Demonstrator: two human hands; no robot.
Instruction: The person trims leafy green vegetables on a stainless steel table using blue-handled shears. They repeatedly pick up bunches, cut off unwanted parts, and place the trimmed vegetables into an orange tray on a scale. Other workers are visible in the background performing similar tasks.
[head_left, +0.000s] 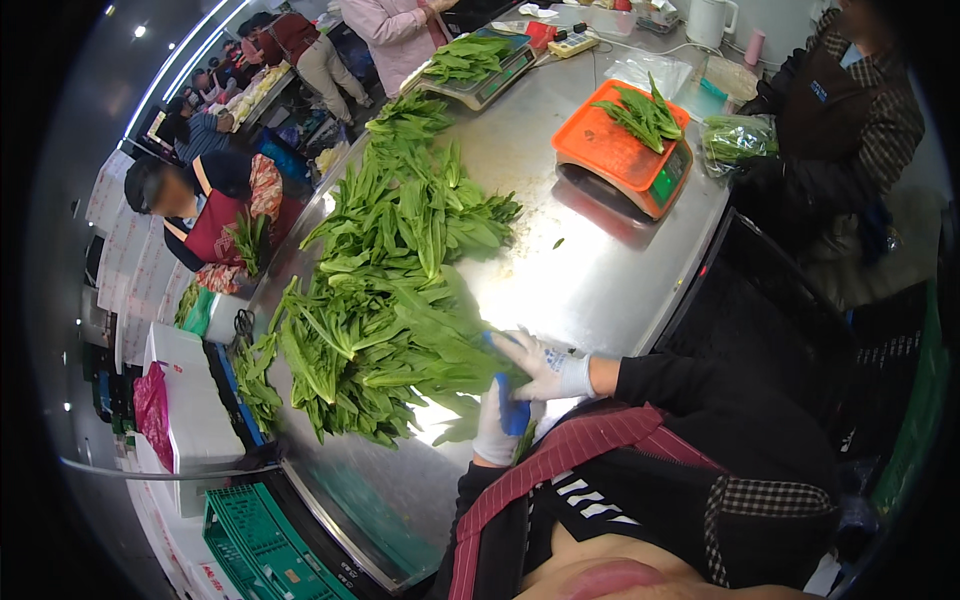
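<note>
My left hand (501, 421), in a white work glove with a blue palm, is at the near edge of the metal table. Leafy greens show on both sides of it, and it appears closed around some of them. Just above, my right hand (541, 366), gloved the same way, has its fingers over blurred leaves at the end of the pile. Its grip is partly hidden. A large heap of long-leaf lettuce (390, 300) stretches from my hands towards the far end of the table.
An orange-topped digital scale (622, 142) holds a few leaves; another scale (480, 75) bears more. Across the table (600, 292) stands a person in a red apron (217, 225). At right, a person (840, 112) is by bagged greens (739, 142). A green crate (270, 547) sits lower left.
</note>
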